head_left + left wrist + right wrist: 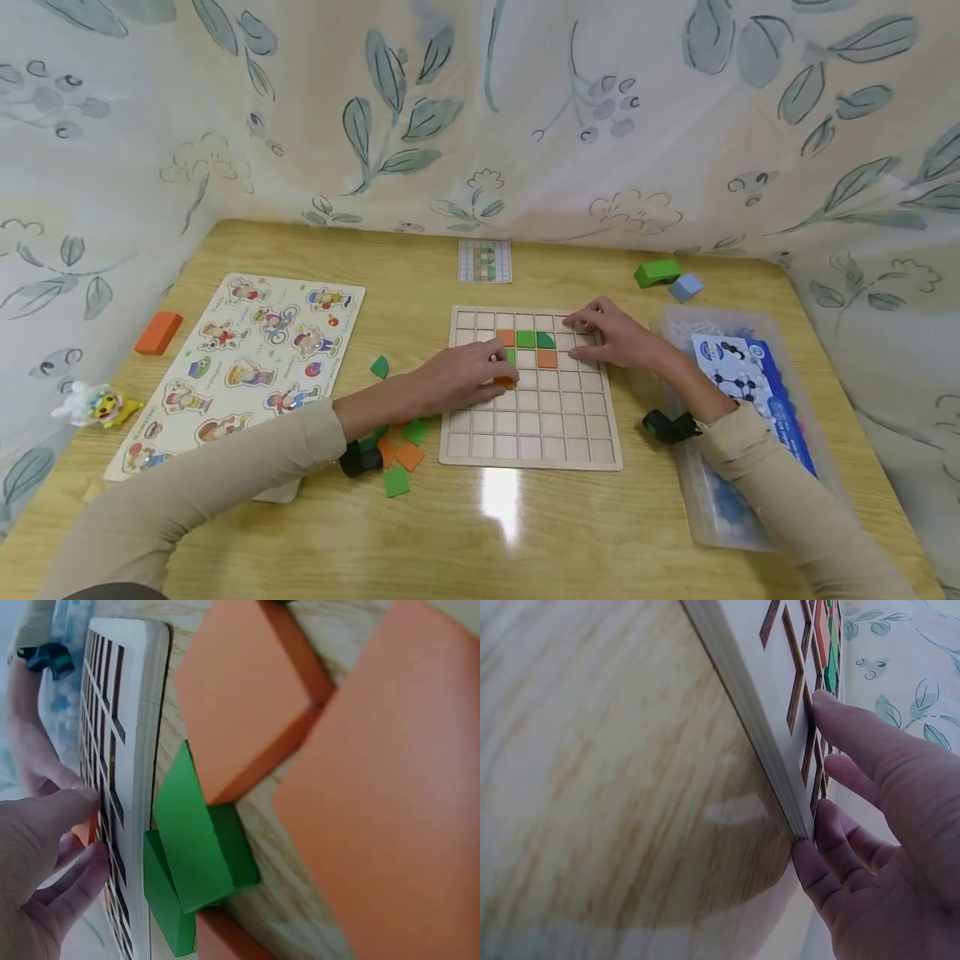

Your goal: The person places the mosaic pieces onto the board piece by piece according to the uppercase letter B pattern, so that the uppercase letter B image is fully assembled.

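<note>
Orange tile (507, 382): left hand (461, 377) is pinching it, seating it in grid board (573, 433); keep it flat, squared.
Right hand (611, 335): fingers relaxed, steadying board's 1 o'clock corner.

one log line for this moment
left hand: pinches orange tile on grid board | right hand: rests on board's far right | loose tiles: beside board

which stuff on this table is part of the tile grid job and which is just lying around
In use:
- wooden grid board
- orange tile under the left hand
- right hand resting on the board
- placed tiles
- loose tiles
- pattern card

Lying about:
- character puzzle board
- orange block
- green block
- blue block
- plastic bin
- small toy
</note>
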The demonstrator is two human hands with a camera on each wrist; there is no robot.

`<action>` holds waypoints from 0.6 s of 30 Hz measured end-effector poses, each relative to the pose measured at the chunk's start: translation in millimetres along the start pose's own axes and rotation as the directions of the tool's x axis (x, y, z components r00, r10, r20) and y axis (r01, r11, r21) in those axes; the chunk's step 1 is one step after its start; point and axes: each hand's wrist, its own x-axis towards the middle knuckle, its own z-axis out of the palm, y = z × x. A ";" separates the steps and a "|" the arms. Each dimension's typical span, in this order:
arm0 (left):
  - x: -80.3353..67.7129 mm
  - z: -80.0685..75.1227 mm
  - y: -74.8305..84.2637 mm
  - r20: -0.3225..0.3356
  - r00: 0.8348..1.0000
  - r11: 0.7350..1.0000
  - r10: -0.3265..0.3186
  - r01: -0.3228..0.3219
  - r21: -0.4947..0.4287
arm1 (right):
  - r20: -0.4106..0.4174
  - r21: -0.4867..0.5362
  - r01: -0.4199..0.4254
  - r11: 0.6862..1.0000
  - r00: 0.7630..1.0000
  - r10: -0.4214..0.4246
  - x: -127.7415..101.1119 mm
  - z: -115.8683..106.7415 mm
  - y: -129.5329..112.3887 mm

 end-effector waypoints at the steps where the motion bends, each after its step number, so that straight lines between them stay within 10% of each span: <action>1: 0.4 0.0 0.1 0.006 1.000 1.000 -0.012 0.012 -0.005 | -0.004 0.001 0.000 1.000 1.000 0.000 -0.5 0.1 0.0; 18: -3.2 5.3 2.1 -0.008 0.999 0.998 -0.039 0.039 -0.058 | -0.016 0.010 0.010 1.000 1.000 -0.009 -3.3 4.9 2.3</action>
